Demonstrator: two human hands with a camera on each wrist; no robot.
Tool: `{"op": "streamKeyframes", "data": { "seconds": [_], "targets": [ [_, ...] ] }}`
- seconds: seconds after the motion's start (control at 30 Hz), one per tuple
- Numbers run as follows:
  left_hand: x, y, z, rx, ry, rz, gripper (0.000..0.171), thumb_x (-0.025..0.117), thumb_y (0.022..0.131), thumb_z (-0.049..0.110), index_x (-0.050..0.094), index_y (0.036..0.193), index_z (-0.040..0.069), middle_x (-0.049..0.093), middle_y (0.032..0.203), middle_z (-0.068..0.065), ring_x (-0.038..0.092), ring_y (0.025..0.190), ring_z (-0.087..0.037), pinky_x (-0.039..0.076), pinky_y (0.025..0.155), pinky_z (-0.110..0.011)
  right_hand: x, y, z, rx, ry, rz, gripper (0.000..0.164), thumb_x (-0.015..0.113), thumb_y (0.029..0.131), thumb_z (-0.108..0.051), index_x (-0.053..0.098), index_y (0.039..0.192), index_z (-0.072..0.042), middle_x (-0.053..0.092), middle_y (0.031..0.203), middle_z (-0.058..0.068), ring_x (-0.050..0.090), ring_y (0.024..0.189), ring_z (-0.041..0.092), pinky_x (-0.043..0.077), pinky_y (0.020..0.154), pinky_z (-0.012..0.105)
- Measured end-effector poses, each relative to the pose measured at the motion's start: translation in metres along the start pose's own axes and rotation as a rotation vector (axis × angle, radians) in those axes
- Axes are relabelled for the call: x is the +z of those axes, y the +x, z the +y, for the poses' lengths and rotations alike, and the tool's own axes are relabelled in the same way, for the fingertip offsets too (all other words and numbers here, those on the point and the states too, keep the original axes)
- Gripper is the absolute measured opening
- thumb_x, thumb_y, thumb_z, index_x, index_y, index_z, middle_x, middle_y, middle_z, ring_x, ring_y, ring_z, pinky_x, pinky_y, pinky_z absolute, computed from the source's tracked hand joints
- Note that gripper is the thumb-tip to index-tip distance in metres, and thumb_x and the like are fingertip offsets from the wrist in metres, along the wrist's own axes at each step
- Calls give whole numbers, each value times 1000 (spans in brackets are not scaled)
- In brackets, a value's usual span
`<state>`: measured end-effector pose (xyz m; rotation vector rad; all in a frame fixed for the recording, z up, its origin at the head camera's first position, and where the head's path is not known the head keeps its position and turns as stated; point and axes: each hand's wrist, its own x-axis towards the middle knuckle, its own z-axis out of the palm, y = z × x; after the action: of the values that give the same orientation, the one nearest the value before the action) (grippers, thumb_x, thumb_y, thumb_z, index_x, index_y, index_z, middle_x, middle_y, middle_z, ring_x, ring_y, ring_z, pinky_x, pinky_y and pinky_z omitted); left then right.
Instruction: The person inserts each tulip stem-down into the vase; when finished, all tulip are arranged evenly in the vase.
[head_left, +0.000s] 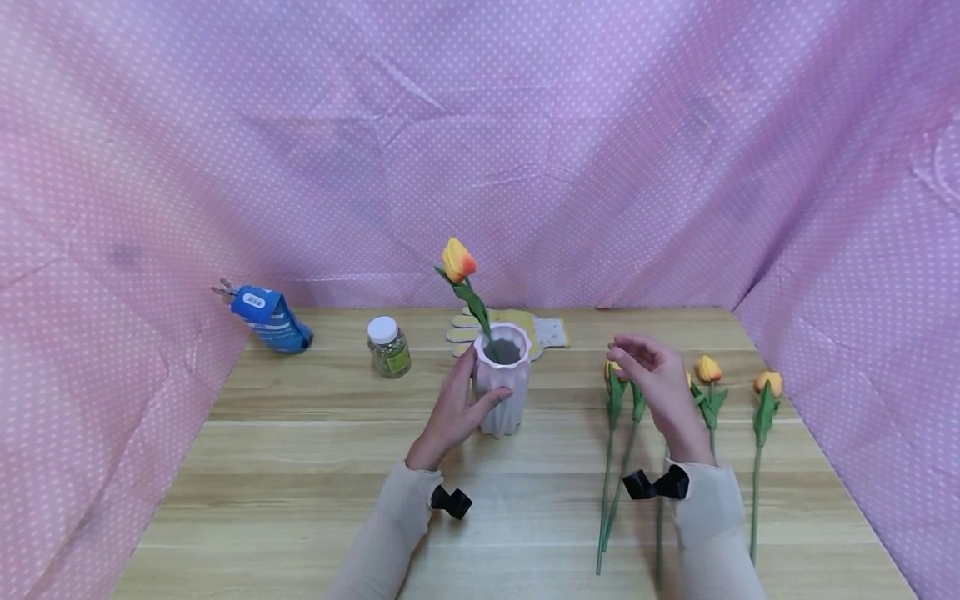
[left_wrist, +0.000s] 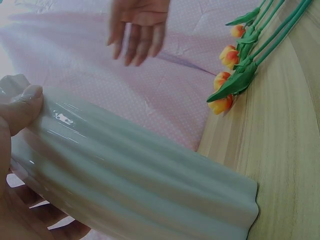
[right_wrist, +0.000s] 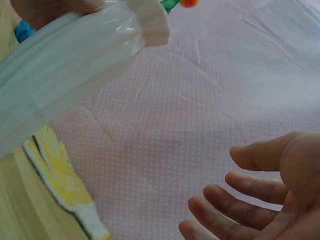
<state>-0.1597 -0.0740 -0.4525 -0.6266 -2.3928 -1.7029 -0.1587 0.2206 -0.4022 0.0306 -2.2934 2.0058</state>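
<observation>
Cloth (head_left: 480, 125), pink-violet with white dots, hangs at the back and on both sides. Wood-grain tabletop (head_left: 300, 500) below it. Loose tulips (head_left: 614, 408) lie on the right part, heads toward the back; right hand and forearm cover some, exact count uncertain.

Vase (head_left: 513, 404), pale and fluted, stands roughly upright near mid-table. It has one tulip in it: standing tulip (head_left: 472, 304) leans left over the scalloped rim, lower stem end hidden inside.

Judged step: filling the vase stem by stem, one in, the others not yet. Next move likely calls for lowering the right hand to a single loose stem, pinching it without dragging its neighbour (the two leftmost lie close together), then guiding the cut end into the mouth while the left hand braces the wall.

Left hand (head_left: 453, 408) grips the vase: thumb pressed across the front, fingers curled round the other side. Right hand (head_left: 660, 379) hovers over the loose tulips, holding nothing; fingers loosely bent and slightly spread, thumb apart.

Blue bag (head_left: 273, 321) at the far left, clipped at its top. Yellow-and-white glove (right_wrist: 65, 182) lies behind the vase. White-lidded jar (head_left: 390, 354) stands between bag and vase.
</observation>
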Motion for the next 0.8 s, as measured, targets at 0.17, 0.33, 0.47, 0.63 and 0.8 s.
{"op": "streamKeyframes", "data": {
  "seconds": [0.17, 0.33, 0.47, 0.63, 0.8],
  "targets": [
    [0, 0, 1, -2, 5, -2, 76, 73, 92, 30, 33, 155, 13, 51, 146, -13, 49, 138, -32, 41, 115, -57, -3, -9, 19, 94, -89, 38, 42, 64, 98, -17, 55, 128, 12, 67, 93, -26, 64, 89, -10, 58, 76, 14],
    [-1, 0, 1, -6, 4, -5, 77, 73, 92, 30, 32, 155, 14, 50, 147, -12, 49, 139, -32, 40, 116, -57, -2, -16, 34, 174, -145, 55, 45, 64, 99, -18, 54, 132, 10, 67, 95, -22, 60, 87, -12, 58, 75, 16],
    [-1, 0, 1, -13, 3, -5, 77, 73, 92, 28, 31, 156, 14, 50, 148, -12, 48, 140, -31, 40, 116, -56, 1, -21, 46, 218, -219, 59, 42, 62, 99, -16, 55, 134, 8, 71, 116, 8, 60, 86, -13, 59, 78, 19],
    [0, 0, 1, -24, 14, -6, 78, 73, 93, 31, 31, 156, 14, 49, 149, -12, 47, 141, -32, 39, 117, -56, 5, -28, 58, 259, -328, 39, 42, 61, 100, -17, 55, 136, 2, 62, 132, 25, 66, 100, 6, 58, 79, 17],
    [-1, 1, 0, -27, 10, -10, 77, 72, 93, 31, 31, 156, 16, 49, 149, -11, 46, 142, -31, 38, 117, -56, 7, -34, 67, 220, -394, 40, 41, 62, 99, -15, 55, 134, 4, 64, 128, 27, 65, 116, 32, 50, 76, 9]
  ]
}}
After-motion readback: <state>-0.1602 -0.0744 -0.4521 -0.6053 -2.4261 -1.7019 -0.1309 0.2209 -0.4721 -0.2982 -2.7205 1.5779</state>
